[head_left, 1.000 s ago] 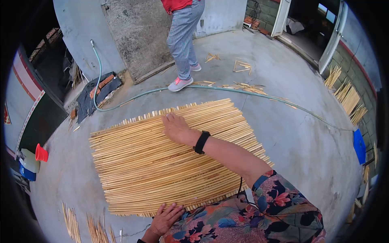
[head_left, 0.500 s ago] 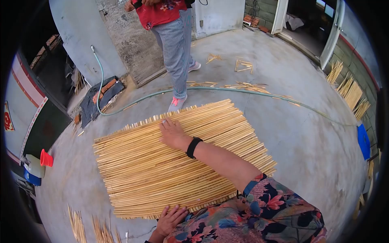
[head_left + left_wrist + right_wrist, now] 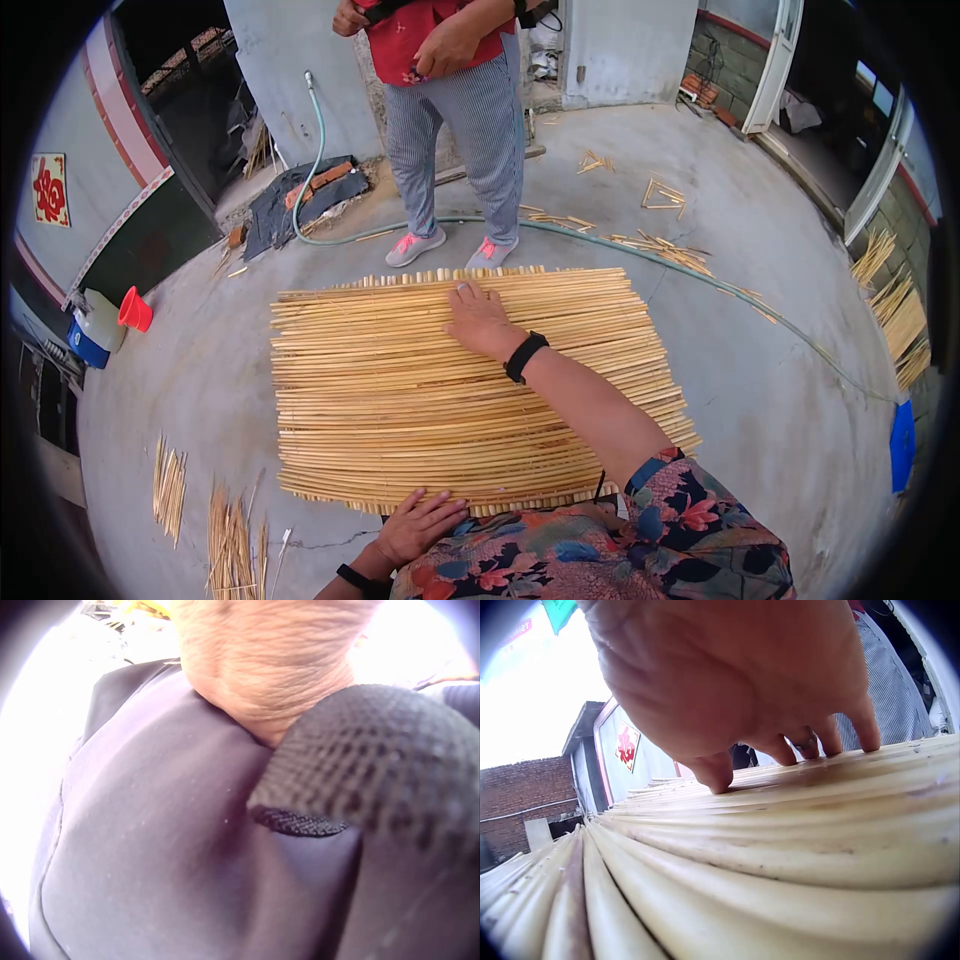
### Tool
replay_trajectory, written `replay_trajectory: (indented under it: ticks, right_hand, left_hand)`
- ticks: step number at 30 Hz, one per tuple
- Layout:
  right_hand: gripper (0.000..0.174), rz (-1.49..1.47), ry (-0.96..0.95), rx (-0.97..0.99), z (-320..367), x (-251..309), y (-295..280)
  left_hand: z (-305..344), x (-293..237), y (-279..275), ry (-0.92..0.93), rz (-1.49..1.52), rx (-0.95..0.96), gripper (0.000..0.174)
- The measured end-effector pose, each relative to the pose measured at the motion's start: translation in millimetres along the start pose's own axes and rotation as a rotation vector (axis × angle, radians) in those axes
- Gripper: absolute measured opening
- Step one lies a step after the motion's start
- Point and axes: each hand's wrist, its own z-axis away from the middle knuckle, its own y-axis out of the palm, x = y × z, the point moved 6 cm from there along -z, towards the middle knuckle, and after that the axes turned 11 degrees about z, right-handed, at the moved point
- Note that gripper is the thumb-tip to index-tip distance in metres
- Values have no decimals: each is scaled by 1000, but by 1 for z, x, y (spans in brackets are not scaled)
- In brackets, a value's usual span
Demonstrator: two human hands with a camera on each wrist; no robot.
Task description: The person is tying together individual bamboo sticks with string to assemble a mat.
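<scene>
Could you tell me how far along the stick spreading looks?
Done: a flat sheet of sticks lies side by side. In hand: the right hand presses near its far edge, and the left hand touches its near edge. Left: loose sticks beside it, perhaps to add.

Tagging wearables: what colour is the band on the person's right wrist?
Black. The wristband shows best in the head view.

Pale yellow sticks point(image 3: 400, 390); floral sleeve point(image 3: 690, 520); green hose point(image 3: 600, 240).
</scene>
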Motion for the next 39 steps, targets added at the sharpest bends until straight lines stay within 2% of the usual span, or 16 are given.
replay_trajectory:
  ticks: [2,4,6,7,9,10,12,15,18,28,31,35,37,38,39]
  right_hand:
    - [56,-35,40,143,-2,-3,-3]
    - [58,-36,43,143,-6,-4,-2]
    - [61,-37,16,17,-8,-2,-10]
    - [61,-38,8,19,-7,-2,-11]
    - [61,44,-58,241,-5,1,1]
    - [61,44,-73,240,-7,0,2]
    - [62,4,-60,80,-8,-5,-3]
    - [62,38,-46,207,-6,-7,3]
    - [63,72,-21,248,-12,-5,6]
    - [68,-1,-54,231,-11,-15,13]
    - [68,15,-68,165,-7,-13,9]
    - [68,123,-46,183,15,-2,10]
    - [64,135,-204,223,36,23,3]
    - [64,133,-196,226,42,31,-1]
    - [63,135,-312,196,50,48,-6]
  left_hand:
    - [-1,-1,2,12,33,42,48]
    - [0,1,5,9,7,49,49]
    - [-2,3,6,14,-18,62,50]
    - [-2,4,7,22,-48,79,49]
    - [0,3,6,15,-76,96,49]
    - [-1,2,4,28,-35,87,49]
    - [-2,1,5,25,14,70,50]
    - [-1,0,-2,57,7,43,50]
    - [-3,-2,0,56,61,40,51]
    - [-1,2,2,105,-3,-7,53]
    - [1,2,0,110,23,-33,52]
    - [2,4,8,122,29,-13,53]
    - [-1,4,8,134,2,-6,53]
    - [-2,2,5,125,25,-13,52]
    - [-1,1,2,116,48,-17,50]
